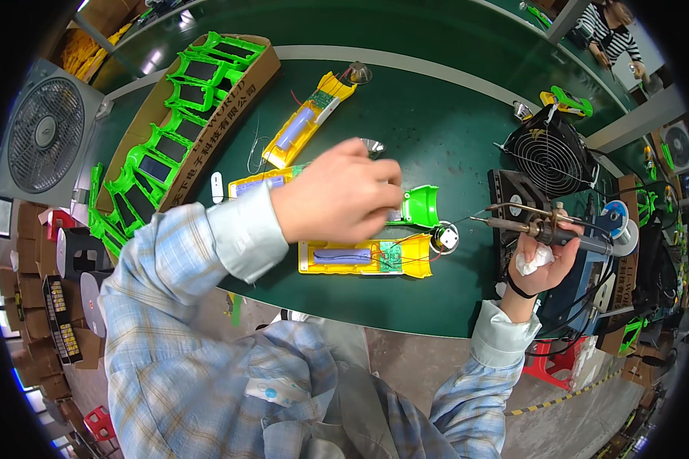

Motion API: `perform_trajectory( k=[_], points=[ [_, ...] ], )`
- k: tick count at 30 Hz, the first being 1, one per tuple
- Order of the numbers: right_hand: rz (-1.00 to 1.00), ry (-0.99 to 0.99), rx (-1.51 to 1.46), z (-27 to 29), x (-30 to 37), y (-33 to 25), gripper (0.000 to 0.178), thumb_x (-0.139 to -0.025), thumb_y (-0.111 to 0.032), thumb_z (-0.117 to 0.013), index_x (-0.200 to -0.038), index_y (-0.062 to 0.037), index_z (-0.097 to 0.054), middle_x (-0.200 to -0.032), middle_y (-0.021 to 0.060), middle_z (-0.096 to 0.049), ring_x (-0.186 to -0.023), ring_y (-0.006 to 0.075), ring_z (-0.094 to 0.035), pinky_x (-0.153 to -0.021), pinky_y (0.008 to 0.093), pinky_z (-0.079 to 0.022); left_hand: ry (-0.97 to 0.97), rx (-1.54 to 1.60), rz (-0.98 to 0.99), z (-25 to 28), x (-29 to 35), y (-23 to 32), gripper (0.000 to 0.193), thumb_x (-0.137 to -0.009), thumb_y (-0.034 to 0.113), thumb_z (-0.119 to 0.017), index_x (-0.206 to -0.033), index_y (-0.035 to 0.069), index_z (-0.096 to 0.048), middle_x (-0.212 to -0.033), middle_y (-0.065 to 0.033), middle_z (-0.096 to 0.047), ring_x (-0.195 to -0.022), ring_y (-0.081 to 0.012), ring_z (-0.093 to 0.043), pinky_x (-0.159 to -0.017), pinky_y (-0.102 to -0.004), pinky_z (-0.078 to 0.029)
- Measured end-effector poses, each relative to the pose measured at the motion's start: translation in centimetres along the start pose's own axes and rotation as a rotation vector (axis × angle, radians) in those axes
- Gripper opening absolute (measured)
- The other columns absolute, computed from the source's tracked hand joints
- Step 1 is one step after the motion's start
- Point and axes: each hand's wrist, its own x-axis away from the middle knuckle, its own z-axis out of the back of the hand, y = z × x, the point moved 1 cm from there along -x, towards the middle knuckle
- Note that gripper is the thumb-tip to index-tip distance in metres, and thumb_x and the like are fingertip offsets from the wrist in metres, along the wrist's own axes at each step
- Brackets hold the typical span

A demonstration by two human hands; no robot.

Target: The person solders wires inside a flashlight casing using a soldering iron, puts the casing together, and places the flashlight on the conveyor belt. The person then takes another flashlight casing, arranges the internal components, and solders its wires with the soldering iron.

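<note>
In my right hand (543,264) is a soldering iron (517,226) with a wire-feed tube, its tip pointing left; a crumpled white tissue (534,258) is tucked in the palm. My left hand (344,195) has its fingers curled over the middle of the bench; what they hold, if anything, is hidden. Beneath it lie a yellow housing (241,186) and a green shell (422,205), both partly covered. Nearer me, a yellow lamp housing (310,264) holds a purple battery (342,256) and green circuit board (391,258), with wires running to a round lamp head (445,238).
A cardboard box (237,111) of green frames with dark panels stands at left. Another yellow housing (287,153) lies at the back. On the right are a black fan (551,157) and a solder spool (624,229). A person (608,38) works at far right.
</note>
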Motion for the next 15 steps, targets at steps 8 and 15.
perform_trajectory(
  k=[8,15],
  points=[
    [0.021,0.04,-0.002,0.5,0.0,-0.1,0.029,-0.087,-0.029,-0.036,-0.094,-0.0012,-0.041,-0.087,0.012,-0.039,-0.051,0.0126,-0.042,-0.034,0.0181,-0.034,-0.015,0.127,0.229,-2.6,-2.6,2.3,0.03,-0.07,0.031,-0.061,-0.079,0.003,-0.063,-0.074,-0.0084,-0.058,-0.065,-0.0243,-0.054,-0.062,-0.032,-0.039],
    [-0.019,0.026,-0.072,1.0,0.1,0.1,0.03,-0.087,-0.029,-0.036,-0.094,-0.001,-0.042,-0.087,0.012,-0.039,-0.048,0.0116,-0.041,-0.034,0.0177,-0.034,-0.001,0.294,0.335,-1.8,-0.5,2.2,0.015,-0.069,0.019,-0.06,-0.076,0.006,-0.063,-0.069,-0.0078,-0.058,-0.061,-0.0235,-0.053,-0.061,-0.0323,-0.039]
  ],
)
